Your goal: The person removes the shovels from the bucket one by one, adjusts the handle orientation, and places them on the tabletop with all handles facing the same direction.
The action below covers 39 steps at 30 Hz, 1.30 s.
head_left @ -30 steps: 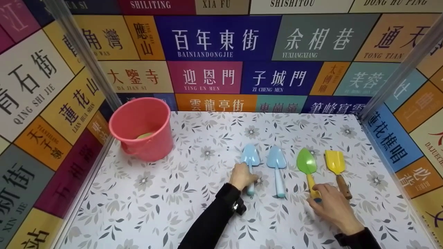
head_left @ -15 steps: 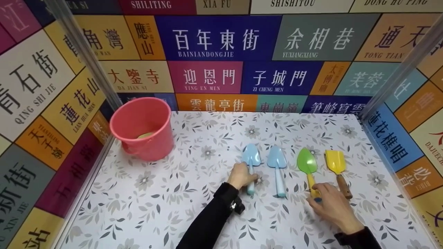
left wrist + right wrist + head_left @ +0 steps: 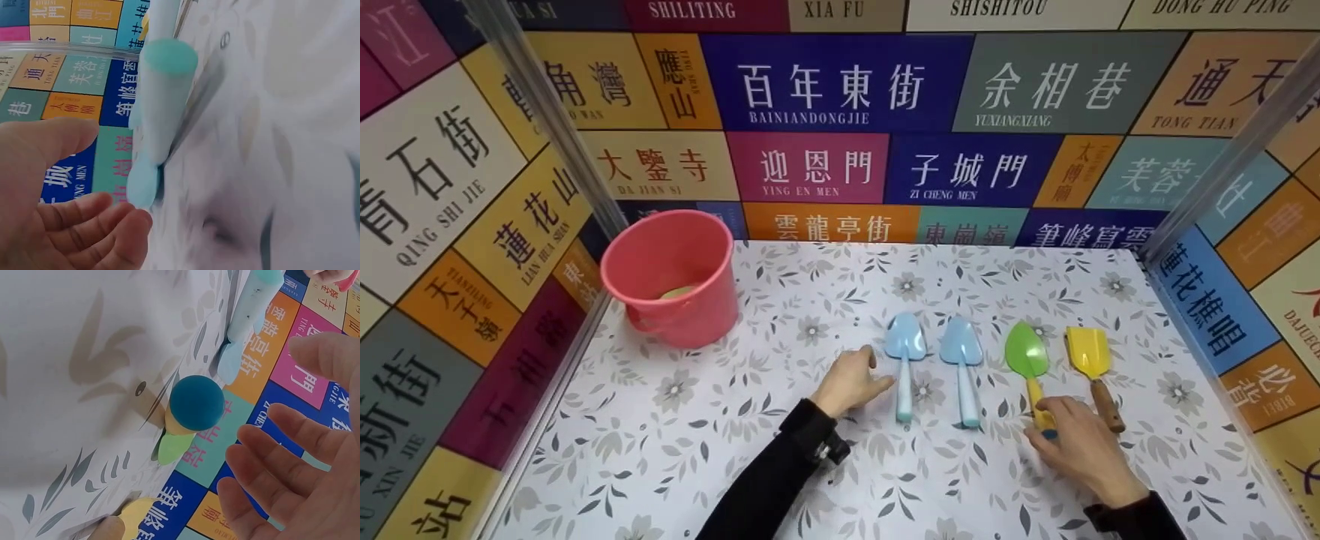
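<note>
Bright head pic, w/ glare on green trowel [image 3: 1027, 358]; L wrist tabletop [image 3: 281, 79] blurry.

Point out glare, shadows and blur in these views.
Head view: a white glint on the green blade; left wrist view: a grey shadow beside the light blue handle, the foreground tablecloth blurred; right wrist view: a soft shadow beside the blue handle end.

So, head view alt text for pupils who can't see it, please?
A person's open left grip is beside a row of two blue trowels, a green trowel and a yellow trowel. The open right grip is by the green trowel's handle. A pink bucket stands at left.
</note>
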{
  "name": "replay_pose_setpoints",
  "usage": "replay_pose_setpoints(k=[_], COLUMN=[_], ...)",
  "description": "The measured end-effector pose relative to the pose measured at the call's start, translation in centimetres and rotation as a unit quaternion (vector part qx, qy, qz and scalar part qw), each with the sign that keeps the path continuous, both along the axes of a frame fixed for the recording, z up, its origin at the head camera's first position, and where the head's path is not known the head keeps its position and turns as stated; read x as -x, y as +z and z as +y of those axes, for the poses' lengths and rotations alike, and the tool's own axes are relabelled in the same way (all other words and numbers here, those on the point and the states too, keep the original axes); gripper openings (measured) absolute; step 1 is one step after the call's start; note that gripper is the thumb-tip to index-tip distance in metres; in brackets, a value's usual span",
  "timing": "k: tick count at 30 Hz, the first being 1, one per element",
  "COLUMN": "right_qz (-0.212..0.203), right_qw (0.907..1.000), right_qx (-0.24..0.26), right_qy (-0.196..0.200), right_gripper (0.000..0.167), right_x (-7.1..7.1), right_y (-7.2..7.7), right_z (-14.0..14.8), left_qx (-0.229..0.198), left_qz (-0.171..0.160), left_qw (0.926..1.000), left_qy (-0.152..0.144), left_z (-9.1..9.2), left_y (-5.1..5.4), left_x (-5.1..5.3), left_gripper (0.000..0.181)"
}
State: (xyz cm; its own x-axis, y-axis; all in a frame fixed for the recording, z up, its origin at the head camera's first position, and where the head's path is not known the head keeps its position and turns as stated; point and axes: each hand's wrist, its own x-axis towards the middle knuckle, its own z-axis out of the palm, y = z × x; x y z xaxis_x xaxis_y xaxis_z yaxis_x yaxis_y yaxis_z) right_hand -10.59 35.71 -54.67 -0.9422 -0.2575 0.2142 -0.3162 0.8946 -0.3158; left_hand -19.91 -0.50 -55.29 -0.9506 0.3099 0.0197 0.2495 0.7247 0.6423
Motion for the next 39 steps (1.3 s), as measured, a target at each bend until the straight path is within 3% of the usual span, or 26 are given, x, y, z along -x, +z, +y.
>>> replay_pose_setpoints(k=[6, 13, 17, 22, 26, 31, 36, 39], right_qz=[-0.009, -0.039, -0.05, -0.046, -0.013, 0.031, 0.071, 0.095], right_qw=[0.9999, 0.999, 0.9984, 0.9988, 0.9999, 0.999, 0.9955, 0.9916], right_qx=[0.0, 0.008, 0.01, 0.01, 0.01, 0.019, 0.027, 0.025], right_qy=[-0.006, -0.02, -0.024, -0.013, 0.004, 0.025, 0.058, 0.084], right_gripper=[0.037, 0.036, 0.038, 0.039, 0.037, 0.035, 0.036, 0.037], right_x=[0.1, -0.2, -0.3, -0.2, -0.1, 0.1, 0.4, 0.7], right_y=[0.0, 0.2, 0.3, 0.3, 0.3, 0.5, 0.6, 0.5], right_z=[-0.3, -0.6, -0.8, -1.5, -2.1, -2.9, -3.8, -4.5], left_qx=[0.019, 0.046, 0.055, 0.051, 0.042, 0.056, 0.078, 0.093], left_qz=[0.077, 0.146, 0.182, 0.216, 0.192, 0.138, 0.06, 0.005], left_qw=[0.9967, 0.9882, 0.9814, 0.9739, 0.978, 0.9838, 0.9861, 0.9836], left_qy=[-0.018, 0.007, 0.023, 0.048, 0.068, 0.099, 0.134, 0.154], left_z=[-4.6, -10.1, -13.1, -16.7, -19.4, -22.3, -24.8, -26.1], left_y=[1.0, 2.6, 4.2, 7.1, 10.1, 13.2, 14.9, 15.5], left_x=[-1.4, -2.5, -2.2, -1.0, 0.7, 3.2, 5.3, 6.5], left_gripper=[0.036, 0.035, 0.037, 0.036, 0.035, 0.037, 0.048, 0.053])
